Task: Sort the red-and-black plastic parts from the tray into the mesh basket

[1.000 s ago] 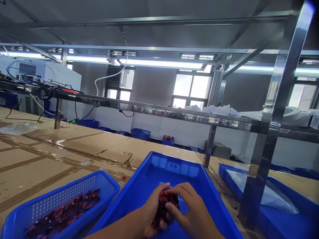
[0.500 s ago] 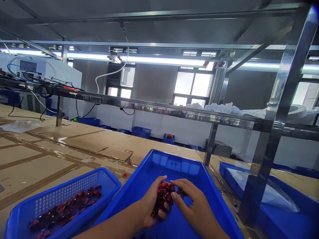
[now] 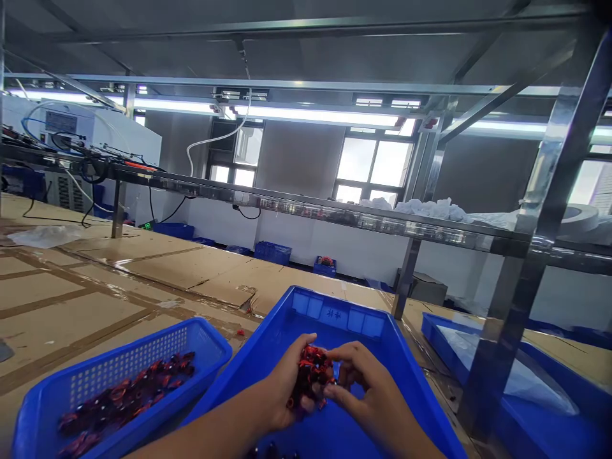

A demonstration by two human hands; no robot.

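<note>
My left hand (image 3: 287, 382) is curled round a heap of small red and black parts (image 3: 313, 373) above the large blue bin (image 3: 313, 303). Thumb and fingers bent, my right hand (image 3: 366, 382) touches the right side of that heap; what its fingertips hold is too small to make out. A few dark parts (image 3: 272, 451) lie in the bin below my hands. To the left, a perforated blue basket (image 3: 124, 350) holds many more red and black parts (image 3: 129, 395).
A metal post (image 3: 507, 338) rises at the right, with another blue bin (image 3: 435, 325) holding a clear bag (image 3: 507, 363) behind it. A metal shelf rail (image 3: 287, 201) crosses above the cardboard-covered table (image 3: 176, 274).
My left hand and the heap have shifted slightly left. The right thumb has moved down a little, away from the index finger. The camera view has shifted slightly.
</note>
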